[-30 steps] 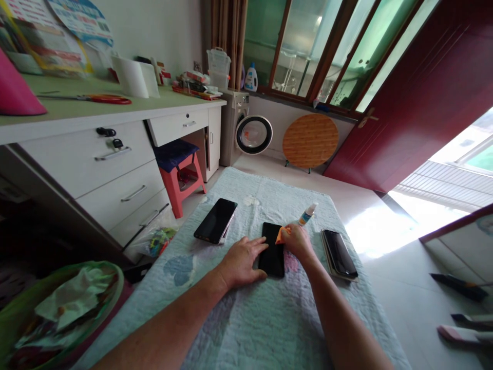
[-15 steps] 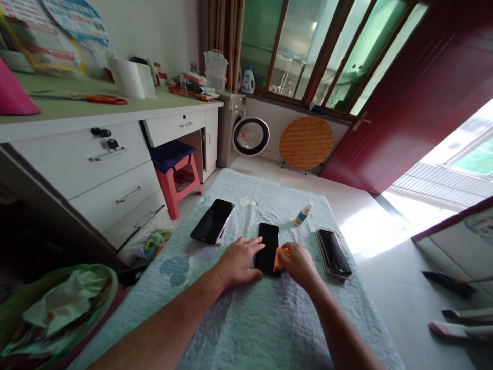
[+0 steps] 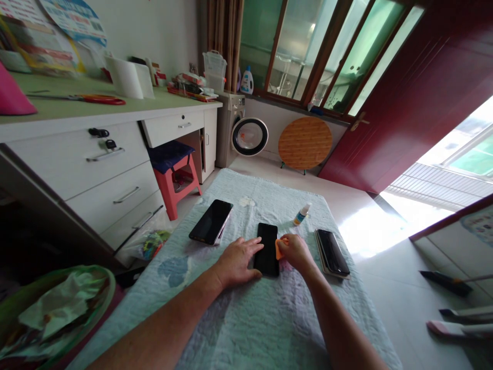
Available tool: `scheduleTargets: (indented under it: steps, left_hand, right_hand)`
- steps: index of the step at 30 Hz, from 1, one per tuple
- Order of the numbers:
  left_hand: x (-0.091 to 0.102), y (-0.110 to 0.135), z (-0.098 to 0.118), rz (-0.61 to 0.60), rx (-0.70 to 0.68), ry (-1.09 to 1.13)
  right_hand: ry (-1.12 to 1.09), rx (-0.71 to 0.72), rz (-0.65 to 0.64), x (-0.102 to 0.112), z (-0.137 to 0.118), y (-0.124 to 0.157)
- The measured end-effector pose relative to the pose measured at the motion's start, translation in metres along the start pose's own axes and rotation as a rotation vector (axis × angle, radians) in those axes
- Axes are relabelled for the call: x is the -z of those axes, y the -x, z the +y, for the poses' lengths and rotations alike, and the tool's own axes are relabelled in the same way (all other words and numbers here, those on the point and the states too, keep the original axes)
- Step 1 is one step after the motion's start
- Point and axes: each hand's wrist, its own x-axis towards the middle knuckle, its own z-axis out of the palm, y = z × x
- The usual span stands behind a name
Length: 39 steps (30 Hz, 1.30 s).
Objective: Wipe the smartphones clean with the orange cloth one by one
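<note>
A black smartphone (image 3: 268, 252) lies flat, screen up, on the quilted light-blue cover (image 3: 239, 318). My left hand (image 3: 239, 261) rests against its left side, fingers spread, with fingertips on the phone's edge. Pinched in my right hand (image 3: 296, 252) is an orange cloth (image 3: 279, 250), pressed to the phone's right edge. To the left, a larger dark-screened device (image 3: 211, 221) lies tilted on something mostly hidden beneath it. On the right sits another phone (image 3: 333, 252) on top of a pale flat object. Beyond my right hand stands a small spray bottle (image 3: 302, 214) with a white top.
A white desk (image 3: 115, 117) with drawers runs along the left, a red stool (image 3: 175, 180) beside it. At lower left is a bin (image 3: 110, 293) with crumpled paper. A washing machine (image 3: 231, 115) with its door open and a round wooden tabletop (image 3: 305, 144) stand behind.
My right hand has slid the orange cloth slightly up along the phone's right edge. My left hand keeps its place on the phone. The whole view has shifted slightly.
</note>
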Motion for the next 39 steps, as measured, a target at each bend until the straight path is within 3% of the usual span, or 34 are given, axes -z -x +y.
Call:
scheduleTargets:
  steps: [6,11,29,39]
  left_hand:
    - [0.0,0.0,-0.001,-0.009,0.003,-0.005]
    - [-0.001,0.0,-0.002,-0.004,-0.008,-0.007]
    - [-0.003,0.0,-0.001,0.015,0.004,-0.024]
    - [-0.001,-0.001,0.001,0.012,0.013,-0.024]
  right_hand:
    - [0.015,-0.014,0.048,-0.004,-0.003,-0.037]
    - [0.018,-0.032,0.061,-0.005,-0.004,-0.044]
    - [-0.019,0.041,-0.099,0.007,-0.002,0.058]
    - [-0.073,0.015,-0.139,0.007,-0.002,0.083]
